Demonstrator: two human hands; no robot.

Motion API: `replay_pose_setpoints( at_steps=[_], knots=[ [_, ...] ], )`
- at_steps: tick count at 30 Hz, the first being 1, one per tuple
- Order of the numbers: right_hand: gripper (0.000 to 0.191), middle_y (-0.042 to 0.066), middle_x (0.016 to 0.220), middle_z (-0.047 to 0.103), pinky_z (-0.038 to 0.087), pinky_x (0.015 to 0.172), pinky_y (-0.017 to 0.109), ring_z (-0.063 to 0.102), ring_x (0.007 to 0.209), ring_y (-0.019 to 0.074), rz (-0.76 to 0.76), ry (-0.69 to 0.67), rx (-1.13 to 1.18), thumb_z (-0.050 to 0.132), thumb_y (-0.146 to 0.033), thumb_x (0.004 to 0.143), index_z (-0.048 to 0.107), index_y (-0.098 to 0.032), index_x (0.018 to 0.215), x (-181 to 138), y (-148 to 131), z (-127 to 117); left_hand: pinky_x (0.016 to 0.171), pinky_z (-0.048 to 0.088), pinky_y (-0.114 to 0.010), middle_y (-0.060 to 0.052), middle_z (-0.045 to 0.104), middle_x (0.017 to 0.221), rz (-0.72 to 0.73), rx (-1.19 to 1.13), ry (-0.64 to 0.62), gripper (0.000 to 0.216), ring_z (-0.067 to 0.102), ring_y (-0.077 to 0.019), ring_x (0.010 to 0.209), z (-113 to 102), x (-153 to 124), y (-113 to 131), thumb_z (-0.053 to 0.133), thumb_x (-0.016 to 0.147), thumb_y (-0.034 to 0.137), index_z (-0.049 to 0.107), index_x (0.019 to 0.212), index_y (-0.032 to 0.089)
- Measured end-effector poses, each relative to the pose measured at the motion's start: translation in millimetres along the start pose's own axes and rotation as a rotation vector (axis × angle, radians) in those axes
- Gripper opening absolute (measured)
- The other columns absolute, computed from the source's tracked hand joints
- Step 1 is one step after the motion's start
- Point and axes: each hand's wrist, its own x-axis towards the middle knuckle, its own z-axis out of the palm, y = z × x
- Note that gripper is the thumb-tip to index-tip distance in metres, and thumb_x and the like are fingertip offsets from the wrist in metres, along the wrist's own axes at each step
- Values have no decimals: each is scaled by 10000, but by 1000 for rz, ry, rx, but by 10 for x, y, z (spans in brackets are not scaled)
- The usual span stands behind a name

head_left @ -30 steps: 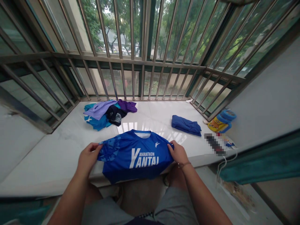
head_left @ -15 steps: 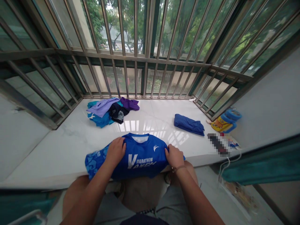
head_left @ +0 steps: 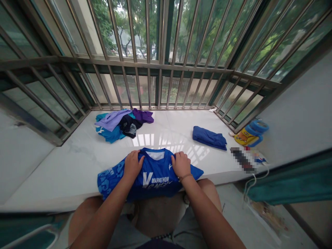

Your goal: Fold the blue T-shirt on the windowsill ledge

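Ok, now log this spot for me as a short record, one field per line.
Surface: white ledge beside barred windows
In hand: blue shirt printed MARATHON, neckline toward the windows
Left hand: on the shirt, left of the neckline
Right hand: on the shirt, right of the neckline
Back left: rumpled clothes pile
Right: folded blue cloth
Far right: yellow-and-blue container
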Motion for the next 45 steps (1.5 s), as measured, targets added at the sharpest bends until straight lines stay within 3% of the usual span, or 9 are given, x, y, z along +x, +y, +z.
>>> replay_pose_setpoints(
  at_steps=[5,11,18,25,29,36,39,42,45],
  knots=[
    [524,177,1357,697,482,1058,476,617,1305,349,21,-25,174,583,-646,1109,735,-191,1321,281,-285,104,1114,527,-486,-192,735,1283,-86,25,11,350,682,-354,1215,-14,99,-23,533,1070,362,729,1268,150],
    [251,133,1304,739,449,1048,441,638,1287,322,95,-69,223,652,-402,1077,764,-204,1181,503,-329,203,1003,538,-491,-177,741,1251,-174,78,-46,306,685,-367,1174,-83,258,-77,530,1079,366,772,1109,182],
    [214,79,1198,790,444,940,367,701,1186,267,169,-72,290,564,-351,1082,716,-213,1142,578,-238,148,985,525,-478,-151,753,1230,-126,77,-137,280,686,-348,1188,-188,375,-127,513,1089,339,755,1069,201],
    [166,76,1124,793,407,905,344,697,1137,261,166,-35,288,598,-334,1062,711,-214,1082,572,-202,178,973,521,-460,-124,779,1161,85,14,-178,272,697,-337,1140,-163,246,-240,656,1032,478,757,1073,229],
    [140,72,1133,785,391,906,332,679,1145,256,124,-7,275,624,-332,1059,708,-220,1069,522,-172,231,955,532,-447,-85,787,1042,43,-132,-179,231,716,-319,1072,-136,259,-322,667,1001,453,755,932,251],
    [141,60,1076,786,392,889,333,688,1105,251,116,9,252,616,-334,1063,706,-226,1062,532,-150,245,806,578,-313,-36,778,973,-30,-190,-206,294,740,-212,872,-222,416,-449,587,1032,473,753,963,239],
    [156,64,1050,784,403,882,341,694,1086,255,117,5,226,615,-351,1065,706,-225,1061,565,-148,239,808,570,-336,-44,768,929,-56,-129,-212,247,736,-234,868,-276,530,-497,637,1006,431,753,914,233],
    [164,95,1096,779,421,900,358,685,1108,273,117,9,184,620,-349,1062,708,-212,1078,598,-171,247,867,563,-416,-104,771,981,-79,-36,-188,238,737,-317,987,-271,572,-403,650,1009,397,763,900,218],
    [187,143,1195,760,439,933,390,666,1163,305,115,19,135,624,-337,1059,707,-186,1131,615,-226,267,987,545,-538,-208,753,1242,-56,75,-81,287,687,-416,1214,-157,489,-118,539,1069,311,781,1151,180]
  ],
)
